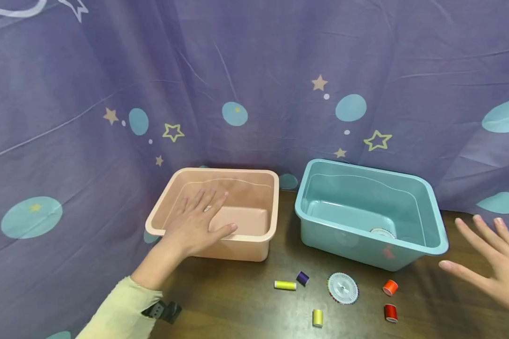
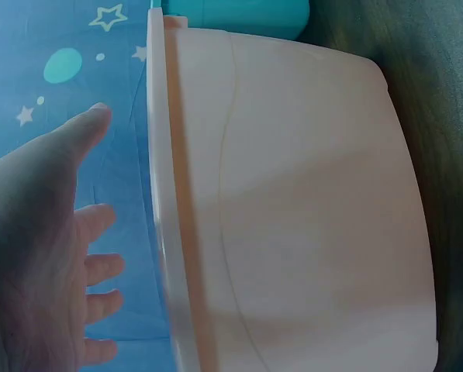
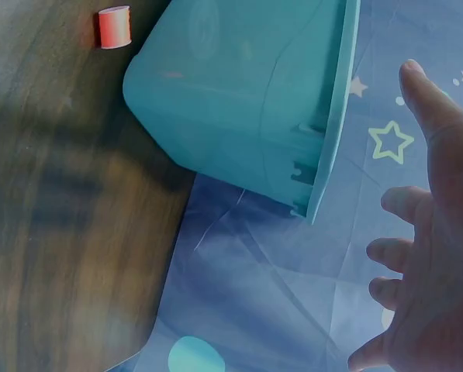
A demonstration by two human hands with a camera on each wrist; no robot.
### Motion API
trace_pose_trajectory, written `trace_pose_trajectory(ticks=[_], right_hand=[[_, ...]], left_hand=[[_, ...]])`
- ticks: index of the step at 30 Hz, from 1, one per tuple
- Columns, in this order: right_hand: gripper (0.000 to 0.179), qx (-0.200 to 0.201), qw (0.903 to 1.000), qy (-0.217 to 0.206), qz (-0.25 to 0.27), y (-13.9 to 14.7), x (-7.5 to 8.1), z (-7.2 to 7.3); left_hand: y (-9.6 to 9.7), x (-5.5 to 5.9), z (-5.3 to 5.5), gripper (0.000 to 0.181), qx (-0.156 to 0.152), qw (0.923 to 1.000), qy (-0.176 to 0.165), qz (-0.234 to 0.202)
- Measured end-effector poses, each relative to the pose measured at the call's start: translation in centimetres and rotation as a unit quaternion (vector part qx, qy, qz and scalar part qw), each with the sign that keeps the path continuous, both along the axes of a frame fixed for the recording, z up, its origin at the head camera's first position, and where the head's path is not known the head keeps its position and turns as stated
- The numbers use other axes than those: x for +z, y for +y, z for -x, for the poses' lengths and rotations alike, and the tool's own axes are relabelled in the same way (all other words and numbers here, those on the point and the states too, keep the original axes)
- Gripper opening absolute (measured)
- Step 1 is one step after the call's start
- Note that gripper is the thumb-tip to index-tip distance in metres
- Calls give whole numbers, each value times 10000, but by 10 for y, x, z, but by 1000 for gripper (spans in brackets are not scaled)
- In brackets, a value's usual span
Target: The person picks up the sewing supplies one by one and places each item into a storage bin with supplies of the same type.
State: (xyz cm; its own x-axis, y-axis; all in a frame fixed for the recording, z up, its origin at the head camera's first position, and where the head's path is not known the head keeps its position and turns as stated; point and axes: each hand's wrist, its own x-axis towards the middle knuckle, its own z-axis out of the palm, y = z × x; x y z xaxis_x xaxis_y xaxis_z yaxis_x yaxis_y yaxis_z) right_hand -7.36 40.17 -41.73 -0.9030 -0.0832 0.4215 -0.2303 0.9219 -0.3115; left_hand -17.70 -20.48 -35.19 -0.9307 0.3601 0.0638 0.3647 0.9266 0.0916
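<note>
My left hand [image 1: 195, 227] hovers over the near left part of the peach basin [image 1: 237, 249], fingers spread and holding nothing. In the left wrist view, that hand [image 2: 41, 256] shows beside the basin's rim. To the right of the teal basin [image 1: 347, 245], my right hand [image 1: 500, 263] is held out with straight, spread fingers and nothing in it. A partly hidden pin wheel [image 1: 383, 232] lies inside the teal basin. Nearest to the right hand on the table are an orange thread spool [image 1: 390, 287] and a red thread spool [image 1: 391, 312].
Between and in front of the basins, the wooden table [image 1: 237, 301] bears a second pin wheel [image 1: 343, 288], a bright yellow spool [image 1: 285, 285], a dark purple spool [image 1: 303, 278] and a pale yellow spool [image 1: 317, 318]. A purple patterned curtain [image 1: 271, 70] hangs behind the basins.
</note>
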Motion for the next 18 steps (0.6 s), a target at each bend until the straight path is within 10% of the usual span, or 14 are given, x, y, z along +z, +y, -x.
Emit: trace_pose_trajectory(ticks=[18], right_hand=[[113,-39,9966,-525,-632,-33,27,1]], left_hand=[[8,11,-11,90,-391,9992,95,-1]])
